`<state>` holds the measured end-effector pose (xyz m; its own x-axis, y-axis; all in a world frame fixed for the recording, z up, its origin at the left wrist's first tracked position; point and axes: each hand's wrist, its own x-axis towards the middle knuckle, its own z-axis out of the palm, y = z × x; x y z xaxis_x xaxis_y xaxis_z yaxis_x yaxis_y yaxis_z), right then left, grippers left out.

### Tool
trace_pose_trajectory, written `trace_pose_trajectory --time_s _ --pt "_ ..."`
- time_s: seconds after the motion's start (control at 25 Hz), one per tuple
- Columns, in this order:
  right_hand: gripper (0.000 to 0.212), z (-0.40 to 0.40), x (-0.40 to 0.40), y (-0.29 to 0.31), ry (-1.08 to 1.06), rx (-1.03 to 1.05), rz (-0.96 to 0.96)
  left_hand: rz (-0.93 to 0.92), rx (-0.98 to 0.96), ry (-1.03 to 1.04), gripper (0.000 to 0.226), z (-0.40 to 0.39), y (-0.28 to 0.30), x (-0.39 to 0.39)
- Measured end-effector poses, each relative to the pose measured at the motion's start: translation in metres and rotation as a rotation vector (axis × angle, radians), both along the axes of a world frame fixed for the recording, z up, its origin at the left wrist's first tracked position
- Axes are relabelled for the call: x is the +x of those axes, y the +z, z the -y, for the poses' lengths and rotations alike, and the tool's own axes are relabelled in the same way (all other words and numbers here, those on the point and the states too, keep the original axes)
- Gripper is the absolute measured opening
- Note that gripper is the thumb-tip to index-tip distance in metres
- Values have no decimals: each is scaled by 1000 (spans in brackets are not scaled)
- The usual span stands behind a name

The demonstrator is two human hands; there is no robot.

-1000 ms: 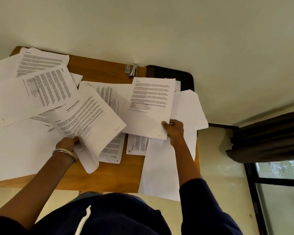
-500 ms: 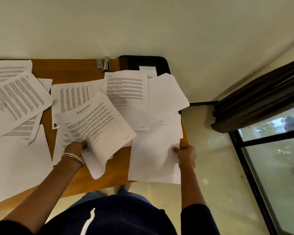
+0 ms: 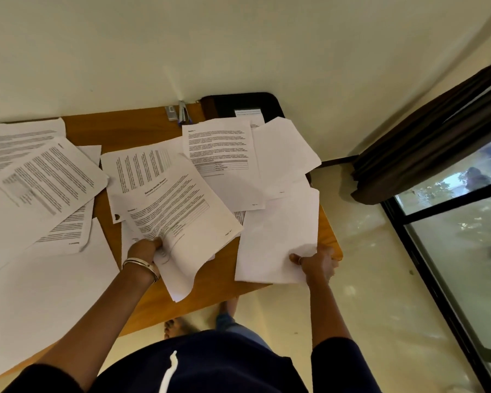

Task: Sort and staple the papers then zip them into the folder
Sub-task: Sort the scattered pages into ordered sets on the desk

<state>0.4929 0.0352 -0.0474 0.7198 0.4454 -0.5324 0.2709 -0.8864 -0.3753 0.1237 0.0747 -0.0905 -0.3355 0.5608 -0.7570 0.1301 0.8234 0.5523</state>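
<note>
My left hand point(image 3: 145, 250) grips the lower corner of a printed stack of papers point(image 3: 182, 219), lifted slightly off the wooden table point(image 3: 142, 131). At the table's right front corner my right hand point(image 3: 315, 262) pinches the lower edge of a blank white sheet point(image 3: 278, 239). Another printed page point(image 3: 221, 157) lies flat behind these. Against the wall at the back lies a black zip folder point(image 3: 238, 104), open and partly covered by sheets. A small stapler point(image 3: 183, 113) sits to the left of the folder.
Several more printed and blank sheets point(image 3: 40, 180) cover the left half of the table. A dark curtain point(image 3: 425, 143) and a glass door point(image 3: 459, 236) stand to the right. My bare feet point(image 3: 179, 326) show below the table's front edge.
My right hand left the printed page in the middle and moved down to the right front corner, where it took hold of the blank sheet. The left hand kept its stack.
</note>
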Motion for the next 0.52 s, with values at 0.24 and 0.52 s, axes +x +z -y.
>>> trace_pose_trajectory --time_s 0.24,0.52 --pt "37 18 31 65 -212 90 87 -59 -3 -135 44 -6 -2 -7" --pt "24 -28 -73 133 365 668 856 -44 42 -133 47 -17 12 1"
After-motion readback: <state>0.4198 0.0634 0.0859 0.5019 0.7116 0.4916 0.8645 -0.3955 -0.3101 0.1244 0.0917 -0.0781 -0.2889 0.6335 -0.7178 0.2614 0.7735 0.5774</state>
